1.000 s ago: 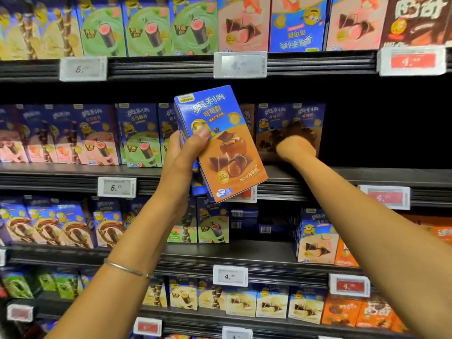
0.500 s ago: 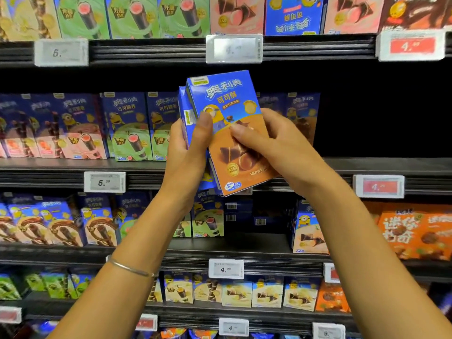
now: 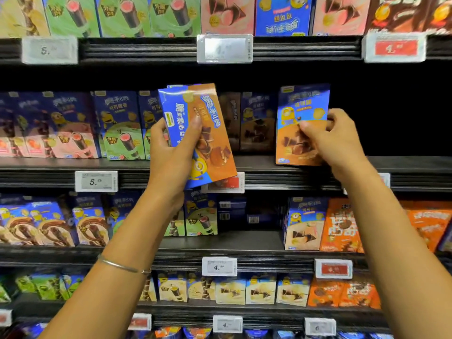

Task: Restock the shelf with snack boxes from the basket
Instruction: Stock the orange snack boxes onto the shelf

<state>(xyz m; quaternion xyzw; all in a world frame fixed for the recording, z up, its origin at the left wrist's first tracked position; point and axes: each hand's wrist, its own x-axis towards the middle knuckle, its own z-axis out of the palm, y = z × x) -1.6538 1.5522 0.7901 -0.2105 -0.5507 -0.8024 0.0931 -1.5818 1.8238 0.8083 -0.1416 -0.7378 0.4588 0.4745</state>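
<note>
On the middle shelf (image 3: 415, 165), a wide dark bay stands open to the right of the upright snack box (image 3: 302, 133) that the right hand (image 3: 342, 143) grips at the front edge. Left of that box, brown boxes (image 3: 247, 121) sit far back, leaving room before them, though the left hand (image 3: 168, 157) and the tilted snack box (image 3: 212, 143) it holds hang across part of that opening. Further left, wafer-roll boxes (image 3: 122, 126) fill the shelf to its lip. Overhead, the upper shelf's rail (image 3: 305, 47) caps the bay.
</note>
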